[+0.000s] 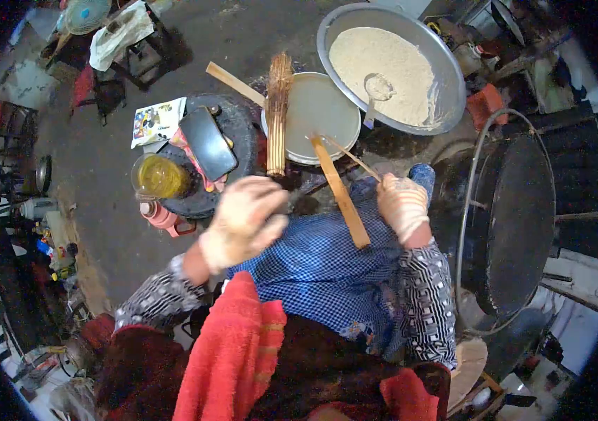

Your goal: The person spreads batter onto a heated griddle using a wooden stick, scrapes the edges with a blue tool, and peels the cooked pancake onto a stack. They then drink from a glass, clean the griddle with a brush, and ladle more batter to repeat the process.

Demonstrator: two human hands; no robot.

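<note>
My left hand [246, 219], in a pale glove, is above the blue checked cloth [313, 242] on my lap. Its fingers are apart and a little blurred, with nothing visible in them. My right hand [403, 202], also gloved, is closed around a thin stick [354, 157] that slants toward a round tub [301, 161] of cloudy liquid. Between the hands, a flat wooden slat [341, 191] leans from the tub to my lap. Across the tub's left side lies a bundled-straw brush [277, 119], and another wooden strip [232, 81] sticks out beyond it.
A big metal basin [451, 116] holds pale batter and a ladle [371, 111]. On a dark round stool [243, 130] are a phone [208, 142], a packet [158, 123] and a jar of yellow stuff [162, 175]. A pink bottle [162, 216] stands beside it. To the right is a round griddle [520, 224].
</note>
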